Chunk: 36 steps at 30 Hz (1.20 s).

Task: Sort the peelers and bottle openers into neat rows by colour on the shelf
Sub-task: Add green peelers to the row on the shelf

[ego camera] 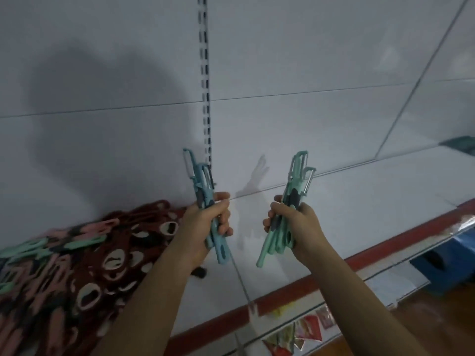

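The left hand [203,222] grips a bunch of blue peelers [204,183] by the handles, its fingers curled round them. Their long axis runs nearly upright, with the top tilted slightly to the left. The blade heads stand above the fingers and the handle ends stick out below the palm. The right hand [298,227] grips a bunch of green peelers [298,173] the same way, fingers wrapped round the handles. These lean right at the top, blades above the fingers, handle ends fanning down-left below them. Both forearms reach up from below, the hands side by side and apart above the white shelf [347,201]. Left of the left hand's fingers, a heap of mixed peelers and bottle openers [77,265] lies on the shelf
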Each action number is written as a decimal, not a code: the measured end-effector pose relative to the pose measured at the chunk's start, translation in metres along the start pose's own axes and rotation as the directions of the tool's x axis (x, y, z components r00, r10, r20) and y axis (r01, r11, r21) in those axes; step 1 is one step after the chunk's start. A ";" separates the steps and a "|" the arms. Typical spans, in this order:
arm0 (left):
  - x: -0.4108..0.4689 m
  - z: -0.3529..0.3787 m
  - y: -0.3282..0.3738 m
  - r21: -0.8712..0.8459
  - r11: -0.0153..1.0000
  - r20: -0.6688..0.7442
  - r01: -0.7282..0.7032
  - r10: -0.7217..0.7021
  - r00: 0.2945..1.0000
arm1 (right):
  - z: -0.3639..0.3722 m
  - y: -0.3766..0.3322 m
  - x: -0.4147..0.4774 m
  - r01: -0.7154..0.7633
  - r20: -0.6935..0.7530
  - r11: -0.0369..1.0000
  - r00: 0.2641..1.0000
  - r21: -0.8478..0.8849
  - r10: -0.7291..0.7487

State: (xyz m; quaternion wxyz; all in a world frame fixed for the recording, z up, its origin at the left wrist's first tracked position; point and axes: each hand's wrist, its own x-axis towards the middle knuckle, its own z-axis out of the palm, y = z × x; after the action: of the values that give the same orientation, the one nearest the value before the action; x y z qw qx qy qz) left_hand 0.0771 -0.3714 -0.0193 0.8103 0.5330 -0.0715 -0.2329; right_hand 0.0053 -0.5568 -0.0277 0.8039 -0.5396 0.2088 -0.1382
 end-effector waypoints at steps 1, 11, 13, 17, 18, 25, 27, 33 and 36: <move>0.005 0.020 -0.009 -0.023 1.000 0.036 0.012 -0.011 0.999 | -0.016 -0.009 0.000 0.026 0.005 0.999 1.000 -0.048 -0.026; 0.067 0.270 -0.102 -0.273 0.932 0.267 0.237 -0.164 0.950 | -0.179 -0.095 0.064 0.240 -0.040 0.741 0.940 -0.628 -0.339; 0.090 0.300 -0.109 -0.257 0.932 0.306 0.257 -0.174 0.936 | -0.210 -0.107 0.088 0.185 -0.062 0.592 0.927 -0.784 -0.371; 0.140 0.354 -0.134 -0.022 0.986 0.412 0.166 -0.142 0.900 | -0.279 -0.131 0.131 0.039 -0.077 0.405 0.961 -0.913 -0.266; 0.153 0.368 -0.142 0.043 0.989 0.407 0.142 -0.147 0.901 | -0.297 -0.138 0.142 0.040 -0.067 0.401 0.966 -0.915 -0.250; 0.239 0.475 -0.196 0.159 0.985 0.400 -0.068 -0.002 0.916 | -0.381 -0.177 0.216 0.198 -0.212 0.784 0.898 -0.588 -0.386; 0.259 0.507 -0.212 0.173 0.978 0.355 -0.120 0.052 0.934 | -0.408 -0.191 0.235 0.209 -0.233 0.798 0.887 -0.565 -0.398; 0.316 0.590 -0.257 0.184 0.969 0.334 -0.167 0.099 0.937 | -0.497 -0.218 0.278 0.296 -0.317 0.778 0.789 -0.554 -0.526; 0.344 0.629 -0.278 0.197 0.965 0.335 -0.174 0.100 0.937 | -0.540 -0.231 0.300 0.386 -0.269 0.807 0.802 -0.448 -0.533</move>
State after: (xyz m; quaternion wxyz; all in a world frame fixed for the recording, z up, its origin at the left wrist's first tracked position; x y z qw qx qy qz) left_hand 0.0676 -1.1398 -0.0490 0.7369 0.5692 -0.2659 -0.2498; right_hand 0.0067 -1.2165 -0.0483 0.5712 -0.6785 0.2435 -0.3926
